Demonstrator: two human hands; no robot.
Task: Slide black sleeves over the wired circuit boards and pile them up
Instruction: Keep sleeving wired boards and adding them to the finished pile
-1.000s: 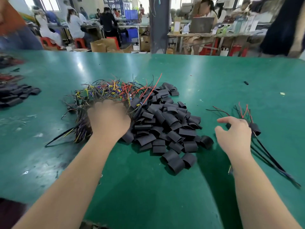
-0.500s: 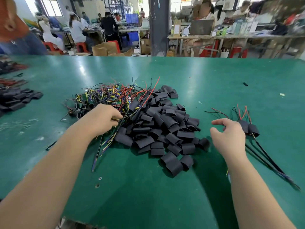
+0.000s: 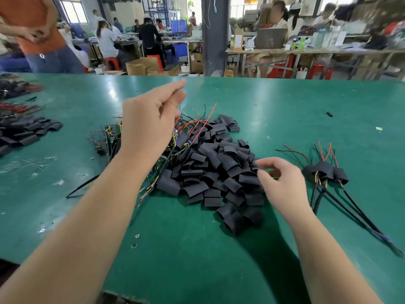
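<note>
A heap of short black sleeves (image 3: 210, 170) lies mid-table on the green table (image 3: 285, 102). Behind and left of it sits a tangle of wired circuit boards (image 3: 109, 137) with red, yellow and black leads. My left hand (image 3: 149, 123) is raised above that tangle, thumb and forefinger pinched on thin wires whose board hangs hidden behind the hand. My right hand (image 3: 282, 185) hovers at the heap's right edge, fingers apart and curled over the sleeves, holding nothing. To the right lies a small pile of sleeved boards (image 3: 326, 172), their black cables trailing toward me.
Another batch of black sleeves (image 3: 26, 132) and red wires (image 3: 17, 108) lies at the far left edge. A small black scrap (image 3: 329, 114) lies far right. A person in orange (image 3: 41, 34) stands beyond the table's far left; other workers sit at benches behind.
My left hand has lifted from the wire tangle, pulling wires up with it. My right hand has moved left from beside the sleeved pile to the heap of sleeves.
</note>
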